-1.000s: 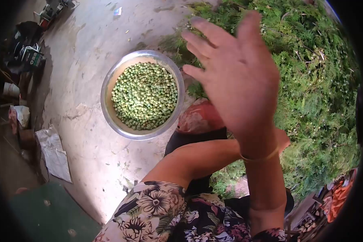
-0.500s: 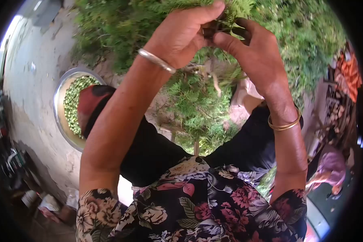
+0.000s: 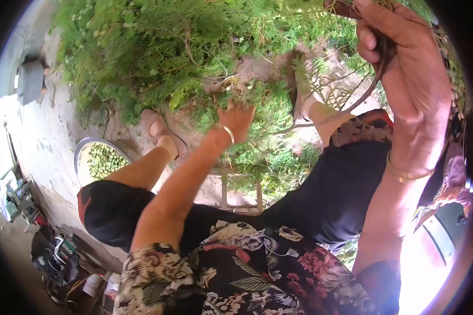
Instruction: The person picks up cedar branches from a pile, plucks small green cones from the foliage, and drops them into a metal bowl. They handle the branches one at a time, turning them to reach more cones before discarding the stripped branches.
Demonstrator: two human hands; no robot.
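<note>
Left hand (image 3: 237,119) has dropped away, open-fingered, to the greenery (image 3: 142,42) mid-frame, while right hand (image 3: 404,68), upper right, keeps its grip closed on the stalk (image 3: 347,110).

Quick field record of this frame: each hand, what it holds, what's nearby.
left hand: open, fingers spread, low over the green plants; contact unclear
right hand: up high, grip shut on a thin brown stem
bowl: metal, on the ground beside the left leg
bowl contents: green seeds
</note>
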